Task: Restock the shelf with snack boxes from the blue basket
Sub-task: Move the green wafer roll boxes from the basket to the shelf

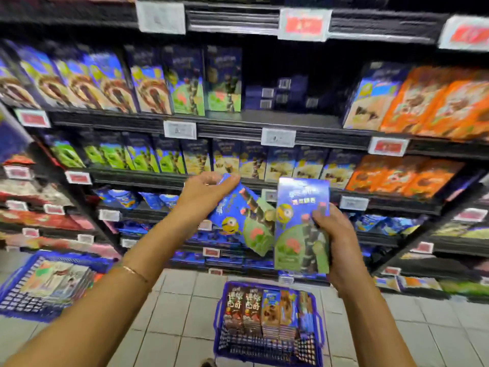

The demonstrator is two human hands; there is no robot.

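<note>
My left hand (203, 192) grips the top of a blue-and-green snack box (246, 221) that tilts down to the right. An identical snack box (299, 229) stands upright in my right hand (336, 234), which holds its right edge. Both boxes hang in front of the shelves, above the blue basket (267, 348) on the floor below. Several more snack boxes (267, 311) stand in a row inside that basket. On the upper shelf (238, 120), a dark gap (288, 88) opens to the right of matching green-fronted boxes (206, 83).
A second blue basket (34, 287) with flat packs sits on the floor at the left. Shelves of blue, cream and orange boxes (428, 102) fill the wall ahead. Price tags (277, 137) line the shelf edges. White floor tiles (172, 327) lie between the baskets.
</note>
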